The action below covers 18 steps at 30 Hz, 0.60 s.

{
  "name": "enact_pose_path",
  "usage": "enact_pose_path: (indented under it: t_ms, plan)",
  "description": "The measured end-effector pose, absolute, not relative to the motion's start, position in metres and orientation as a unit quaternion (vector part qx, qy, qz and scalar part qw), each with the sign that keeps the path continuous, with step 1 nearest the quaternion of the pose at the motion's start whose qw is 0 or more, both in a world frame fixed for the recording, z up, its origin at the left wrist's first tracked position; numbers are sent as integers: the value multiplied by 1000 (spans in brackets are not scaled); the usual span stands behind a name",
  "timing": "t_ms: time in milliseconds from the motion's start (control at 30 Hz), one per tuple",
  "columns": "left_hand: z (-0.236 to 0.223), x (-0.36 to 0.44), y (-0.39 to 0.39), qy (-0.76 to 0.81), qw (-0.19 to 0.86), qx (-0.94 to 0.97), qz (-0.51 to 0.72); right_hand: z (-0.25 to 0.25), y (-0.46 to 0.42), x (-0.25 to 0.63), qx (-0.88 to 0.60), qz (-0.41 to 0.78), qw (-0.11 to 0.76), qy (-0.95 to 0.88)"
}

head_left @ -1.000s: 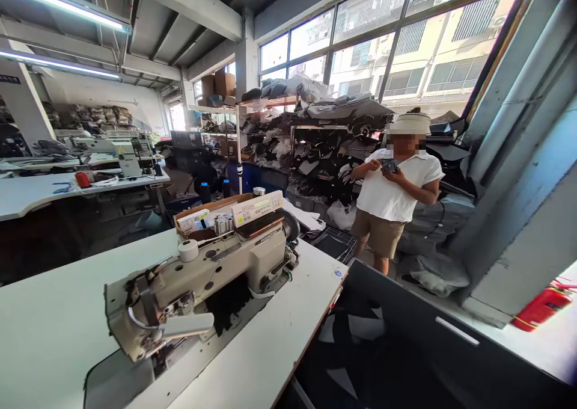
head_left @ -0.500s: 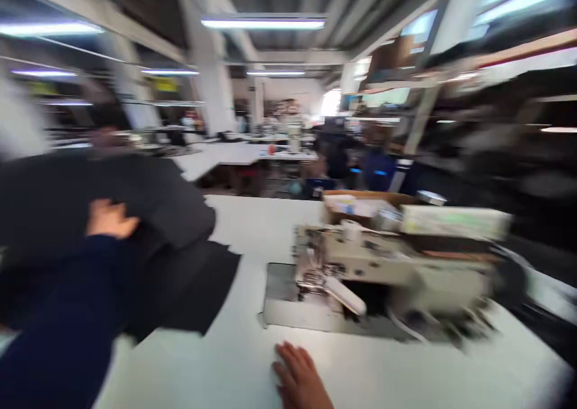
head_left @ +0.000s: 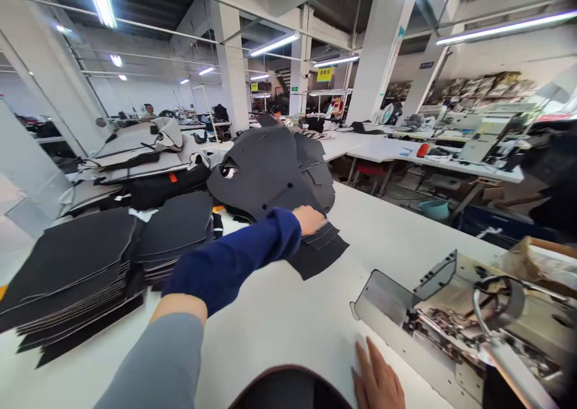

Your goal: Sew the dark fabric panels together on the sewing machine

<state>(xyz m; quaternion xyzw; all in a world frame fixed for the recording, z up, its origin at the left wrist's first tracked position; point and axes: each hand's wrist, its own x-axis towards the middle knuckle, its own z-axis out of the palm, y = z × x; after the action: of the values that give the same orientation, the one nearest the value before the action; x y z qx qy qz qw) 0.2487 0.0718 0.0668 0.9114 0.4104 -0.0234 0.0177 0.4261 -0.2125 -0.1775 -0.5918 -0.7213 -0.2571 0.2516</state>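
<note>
My left hand (head_left: 310,220), in a navy sleeve cover, reaches across the table to a pile of dark grey fabric panels (head_left: 265,162). Its fingers are curled at the near end of the pile, on a panel; the fingertips are partly hidden. Below it, smaller black panels (head_left: 318,258) fan out on the white tabletop (head_left: 270,331). Lying on the tabletop at the lower right is my right hand (head_left: 377,376), fingers stretched and holding nothing. Just right of it stands a sewing machine (head_left: 473,325) with a flat metal plate.
Stacked black panels (head_left: 81,258) and a second stack (head_left: 175,228) lie at left. Pale and black sewn pieces (head_left: 144,150) are heaped behind them. A cardboard box (head_left: 541,258) sits beyond the machine. A dark rounded object (head_left: 293,391) shows at the bottom edge.
The view has swung left, bringing the panel stacks into sight and the machine toward the right edge. My left hand now sits at the pile's near end; my right hand stays on the table.
</note>
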Motion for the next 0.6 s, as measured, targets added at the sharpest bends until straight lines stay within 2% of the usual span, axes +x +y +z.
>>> enact_pose_path:
  t_ms: [100, 167, 233, 333, 433, 500, 600]
  plan:
    - [8, 236, 11, 210, 204, 953, -72, -154, -213, 393, -608, -198, 268, -721]
    - [-20, 205, -15, 155, 271, 947, -75, -149, -216, 375, -590, -177, 248, -748]
    - [-30, 157, -25, 204, 228, 952, -26, -152, -219, 367, -554, -173, 223, -783]
    - [-17, 69, -13, 409, 45, 910, 58, -165, -218, 365, -512, -171, 195, -819]
    - [5, -13, 8, 623, -87, 776, 42, -173, -213, 357, -530, -156, 191, -811]
    - [15, -52, 16, 697, -64, 714, -16, -172, -212, 345, -556, -134, 194, -797]
    - [25, -82, 18, 686, -11, 724, -74, -167, -215, 324, -578, -111, 184, -787]
